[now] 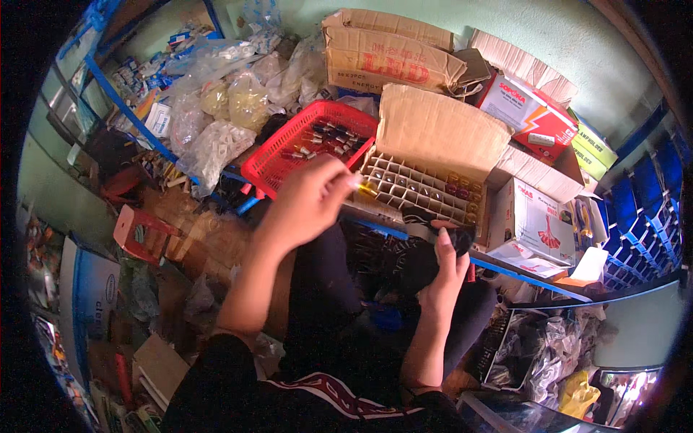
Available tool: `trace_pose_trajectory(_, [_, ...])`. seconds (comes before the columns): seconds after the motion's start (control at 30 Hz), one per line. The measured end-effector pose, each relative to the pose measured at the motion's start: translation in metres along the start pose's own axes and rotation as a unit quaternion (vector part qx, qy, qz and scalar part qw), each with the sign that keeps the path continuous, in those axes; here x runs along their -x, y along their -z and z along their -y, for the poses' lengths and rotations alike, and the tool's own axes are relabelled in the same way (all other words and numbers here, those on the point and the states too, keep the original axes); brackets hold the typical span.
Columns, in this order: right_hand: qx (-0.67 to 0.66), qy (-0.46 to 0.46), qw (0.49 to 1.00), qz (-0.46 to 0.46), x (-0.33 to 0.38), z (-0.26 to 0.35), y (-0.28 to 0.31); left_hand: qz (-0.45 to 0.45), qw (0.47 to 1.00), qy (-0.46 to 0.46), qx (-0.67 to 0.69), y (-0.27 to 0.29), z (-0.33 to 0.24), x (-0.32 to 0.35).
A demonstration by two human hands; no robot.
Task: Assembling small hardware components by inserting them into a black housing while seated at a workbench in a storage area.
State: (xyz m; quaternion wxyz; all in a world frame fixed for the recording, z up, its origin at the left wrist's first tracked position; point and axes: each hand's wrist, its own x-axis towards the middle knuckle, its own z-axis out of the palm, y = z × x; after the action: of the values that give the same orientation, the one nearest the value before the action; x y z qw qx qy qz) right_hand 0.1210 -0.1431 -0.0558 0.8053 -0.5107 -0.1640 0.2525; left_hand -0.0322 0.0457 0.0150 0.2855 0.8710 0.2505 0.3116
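Note:
My left hand (310, 198) is pinched at the near left corner of a divided carton (446, 119). Between its fingertips is a small yellow bulb (367, 189) with a pale base. Thin card dividers split the carton into rows of cells, several holding bulbs; yellow and dark red bulbs (462, 189) fill some on the right. My right hand (446, 263) is closed around a black object (462, 239) just in front of the carton; its kind is not clear. Left of the carton, a red plastic basket (271, 155) holds several small dark and red bulbs.
Clear plastic bags of small parts (249, 101) are piled behind the basket. Brown cartons (393, 58) line the wall. A white and red box (530, 224) stands right of the divided carton. A blue metal edge (534, 280) runs along the front. Below left is a small red stool (137, 231).

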Motion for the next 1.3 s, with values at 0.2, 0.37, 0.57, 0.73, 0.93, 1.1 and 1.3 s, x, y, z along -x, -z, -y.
trace_pose_trajectory(0.2, [-0.054, -0.008, 0.997, -0.059, -0.009, -0.001, 0.012, 0.098, 0.974, 0.153, -0.137, 0.083, 0.091, -0.034])
trace_pose_trajectory(0.37, [-0.039, 0.025, 0.998, -0.05, -0.012, 0.001, 0.013, 0.166, 0.968, 0.137, -0.127, 0.092, 0.142, -0.045])
trace_pose_trajectory(0.57, [-0.01, 0.043, 0.995, -0.093, -0.011, -0.003, 0.012, 0.174, 0.944, 0.108, -0.257, 0.082, 0.16, -0.041])
trace_pose_trajectory(0.73, [-0.026, 0.021, 0.998, -0.059, -0.016, -0.002, 0.021, 0.171, 0.929, -0.012, -0.327, 0.081, 0.157, -0.04])
trace_pose_trajectory(0.93, [-0.023, 0.023, 0.996, -0.089, -0.015, 0.004, 0.019, 0.165, 0.907, -0.008, -0.386, 0.078, 0.134, -0.048])
trace_pose_trajectory(1.1, [-0.033, 0.04, 0.996, -0.077, -0.017, 0.004, 0.028, 0.143, 0.94, -0.081, -0.298, 0.047, 0.072, -0.072])
trace_pose_trajectory(1.3, [-0.216, 0.039, 0.974, 0.051, -0.023, -0.006, 0.051, 0.223, 0.95, -0.189, -0.109, -0.05, 0.004, -0.101])
